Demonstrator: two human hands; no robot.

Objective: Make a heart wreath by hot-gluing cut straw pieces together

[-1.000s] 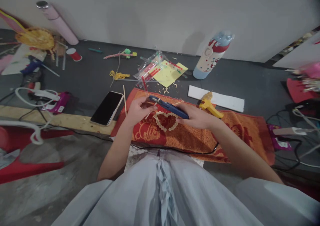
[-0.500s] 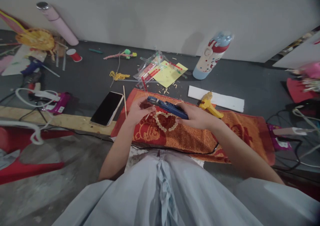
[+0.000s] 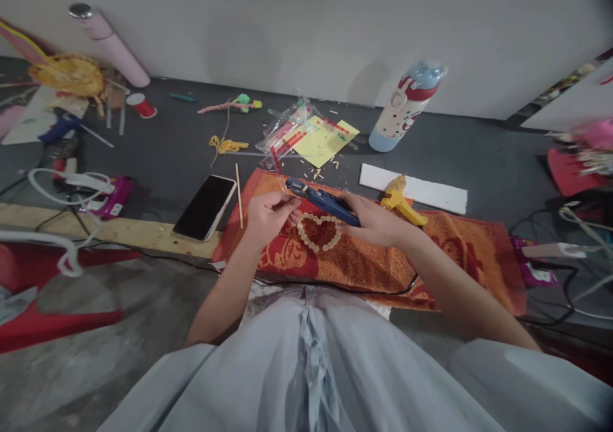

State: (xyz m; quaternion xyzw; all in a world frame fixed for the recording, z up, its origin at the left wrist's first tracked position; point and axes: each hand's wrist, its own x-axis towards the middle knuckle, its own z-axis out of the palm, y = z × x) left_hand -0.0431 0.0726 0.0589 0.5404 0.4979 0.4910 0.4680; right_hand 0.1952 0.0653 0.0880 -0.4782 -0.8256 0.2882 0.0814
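Observation:
My right hand (image 3: 376,220) is wrapped round a pair of blue-handled pliers (image 3: 328,203), whose head points left towards my other hand. My left hand (image 3: 269,217) is closed in a pinch just below and left of the head; what its fingertips hold is too small to make out. Under the pliers, a heart-shaped outline of small pale pieces (image 3: 318,245) lies on an orange and red towel (image 3: 368,263). A yellow glue gun (image 3: 400,203) rests right of my right hand.
Beyond the towel lie yellow paper (image 3: 322,143), clear plastic wrapping and scattered pale bits. A white strip (image 3: 431,193) and a bottle (image 3: 405,110) are at right. A phone (image 3: 205,207) and thin wooden stick (image 3: 239,196) lie left. A black cable crosses the front edge.
The pliers' head has shifted slightly up and right. My left fingers have drawn back from it into a pinch, and the thin pale stick seen at their tips no longer shows clearly.

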